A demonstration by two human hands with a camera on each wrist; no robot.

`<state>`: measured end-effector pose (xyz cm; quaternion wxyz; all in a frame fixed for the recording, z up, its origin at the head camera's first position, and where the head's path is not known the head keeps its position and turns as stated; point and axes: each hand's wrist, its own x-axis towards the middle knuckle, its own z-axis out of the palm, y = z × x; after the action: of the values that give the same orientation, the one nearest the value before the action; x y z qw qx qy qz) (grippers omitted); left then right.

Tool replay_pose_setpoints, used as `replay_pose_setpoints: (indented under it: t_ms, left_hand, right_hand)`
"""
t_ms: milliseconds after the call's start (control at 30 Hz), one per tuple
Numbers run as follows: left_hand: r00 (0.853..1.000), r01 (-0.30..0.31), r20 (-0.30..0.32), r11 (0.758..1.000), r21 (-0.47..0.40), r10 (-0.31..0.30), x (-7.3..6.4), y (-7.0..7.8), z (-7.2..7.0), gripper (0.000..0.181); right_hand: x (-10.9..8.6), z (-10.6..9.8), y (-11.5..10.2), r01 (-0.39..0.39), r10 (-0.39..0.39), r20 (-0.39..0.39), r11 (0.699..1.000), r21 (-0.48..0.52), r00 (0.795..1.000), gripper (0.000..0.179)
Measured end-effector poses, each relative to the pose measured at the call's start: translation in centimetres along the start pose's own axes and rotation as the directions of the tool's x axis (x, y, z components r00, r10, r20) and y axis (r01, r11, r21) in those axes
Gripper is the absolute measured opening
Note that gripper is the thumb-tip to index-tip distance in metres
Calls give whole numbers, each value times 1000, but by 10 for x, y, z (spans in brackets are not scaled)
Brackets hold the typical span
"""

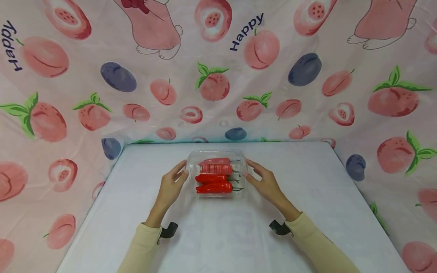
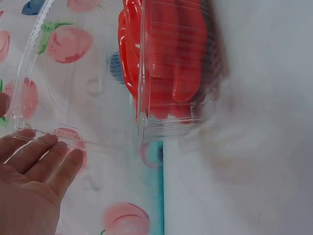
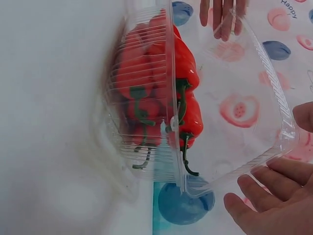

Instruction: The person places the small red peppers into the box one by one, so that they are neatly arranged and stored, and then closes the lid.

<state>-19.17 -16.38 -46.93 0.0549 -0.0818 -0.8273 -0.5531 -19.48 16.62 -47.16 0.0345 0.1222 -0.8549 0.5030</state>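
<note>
A clear plastic clamshell box stands on the white table with several red peppers in it, their green stems toward the right. Its transparent lid is raised at an angle from the base. At the lid's left edge, my left hand holds it, with fingers along the side and the thumb apart from them. On the opposite edge my right hand holds the lid the same way, fingers outside its corner in the right wrist view. Part of the peppers shows only through ribbed plastic.
The white table reaches back to a hanging cloth printed with peaches, which also covers both sides. A dark wrist mount juts from the left sleeve, and another mount from the right sleeve.
</note>
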Motion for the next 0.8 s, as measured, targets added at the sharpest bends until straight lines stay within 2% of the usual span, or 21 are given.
replay_pose_setpoints:
  t_ms: [167, 500, 800]
  left_hand:
    - [1000, 12, -2, 1000, 12, -12, -3, -2, 2, 50]
    - [999, 19, -33, 1000, 17, -18, -7, -4, 7, 47]
    - [999, 44, -22, 995, 89, -43, -14, -5, 7, 48]
  right_hand:
    - [-4, 3, 3, -25, 25, 0, 1000, -19, 1000, 54]
    - [-9, 9, 10, -8, 7, -24, 999, -41, 1000, 55]
    - [-14, 11, 12, 6, -7, -7, 998, -57, 1000, 56]
